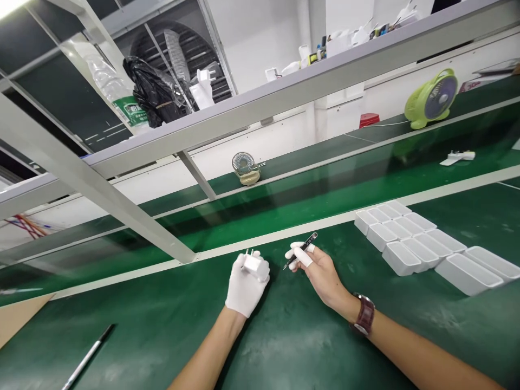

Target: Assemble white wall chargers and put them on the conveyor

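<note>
In a white glove, my left hand (246, 290) is closed around a white plug-in charger (255, 266), its two pins pointing up and away. To the right, my right hand (323, 271), with white finger cots on its fingers and a watch (364, 314) on the wrist, pinches a slim black pen-like tool (305, 248). The tool is tilted, its thin pointed end down to the left, toward the charger but apart from it. Both hands are above the green tabletop (276, 346). Whether the tool is a pen or a blade I cannot tell.
Rows of white plastic cases (406, 233) sit at right. A marker (87, 357) lies at front left, near cardboard (20, 319). Beyond are a belt (284, 206), a small fan (246, 168), a green fan (433, 100) and a slanting metal post (122, 200) below a shelf (244, 119).
</note>
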Motion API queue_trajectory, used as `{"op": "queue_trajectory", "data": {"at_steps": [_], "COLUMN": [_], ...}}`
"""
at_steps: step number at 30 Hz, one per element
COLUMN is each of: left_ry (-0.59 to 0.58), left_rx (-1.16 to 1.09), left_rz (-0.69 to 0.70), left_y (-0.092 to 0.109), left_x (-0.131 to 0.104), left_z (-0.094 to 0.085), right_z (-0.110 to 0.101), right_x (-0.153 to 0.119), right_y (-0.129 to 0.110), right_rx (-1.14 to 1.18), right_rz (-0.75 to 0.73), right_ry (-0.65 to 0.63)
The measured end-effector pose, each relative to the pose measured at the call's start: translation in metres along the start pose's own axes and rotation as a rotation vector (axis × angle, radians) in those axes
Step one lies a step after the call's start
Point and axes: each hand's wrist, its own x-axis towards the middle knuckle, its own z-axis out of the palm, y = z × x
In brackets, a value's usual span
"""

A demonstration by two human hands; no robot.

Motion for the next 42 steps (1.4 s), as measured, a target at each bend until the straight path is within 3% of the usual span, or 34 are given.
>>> {"op": "queue_trajectory", "data": {"at_steps": [4, 10, 14, 20, 25, 32, 37, 42], "left_ry": [-0.177, -0.197, -0.18, -0.115, -0.157, -0.178, -0.132, -0.228], "left_rx": [-0.511, -0.721, -0.713, -0.731, -0.713, -0.694, -0.578, -0.474], "left_rz": [-0.169, -0.238, -0.34, -0.475, -0.419, -0.444, -0.405, -0.294], "left_y": [0.003, -0.006, -0.009, -0.017, -0.023, -0.024, -0.027, -0.023], "left_x": [-0.016, -0.026, -0.028, -0.027, -0.025, -0.019, -0.018, -0.026], "left_z": [-0.008, -0.013, -0.015, -0.022, -0.026, -0.027, -0.025, -0.023], "right_z": [0.008, 0.02, 0.022, 0.017, 0.011, 0.014, 0.013, 0.007], "right_x": [-0.014, -0.034, -0.042, -0.046, -0.05, -0.051, -0.05, -0.05], "right_y": [-0.002, 0.0, 0.002, 0.0, 0.001, 0.001, -0.002, 0.001], "right_rx": [-0.055, -0.299, -0.397, -0.305, -0.373, -0.5, -0.463, -0.485], "right_rz": [-0.014, -0.095, -0.08, -0.053, -0.019, 0.046, -0.135, -0.187], "right_ry": [-0.097, -0.227, -0.265, -0.255, -0.297, -0.256, -0.36, -0.435]}}
